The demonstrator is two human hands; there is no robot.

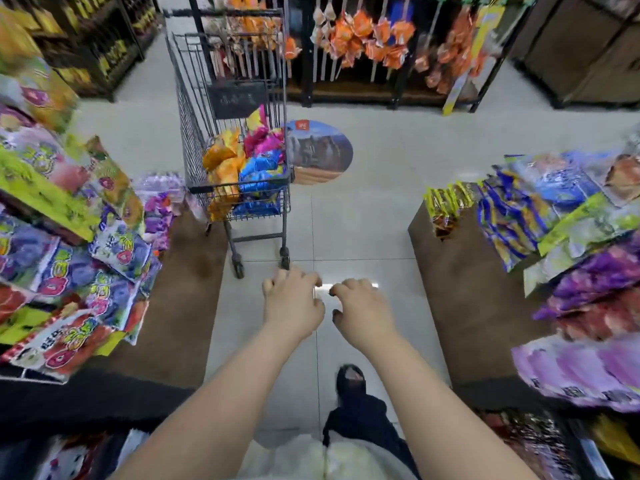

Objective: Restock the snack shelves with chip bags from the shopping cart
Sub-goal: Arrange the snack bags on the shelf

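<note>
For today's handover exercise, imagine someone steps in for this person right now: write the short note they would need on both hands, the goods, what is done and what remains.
Left hand: empty, fingers loosely curled, held over the pale floor tiles.
Right hand: empty too, beside the left, apart from the cart.
Dark wire shopping cart: stands ahead in the aisle, not held, with orange, blue and pink chip bags piled inside.
Snack shelves: the left shelf and the right shelf both hold colourful packets.
Done: cannot tell how many bags are already shelved.
Left: step up to the cart, lift out bags, place them on the shelves.
</note>
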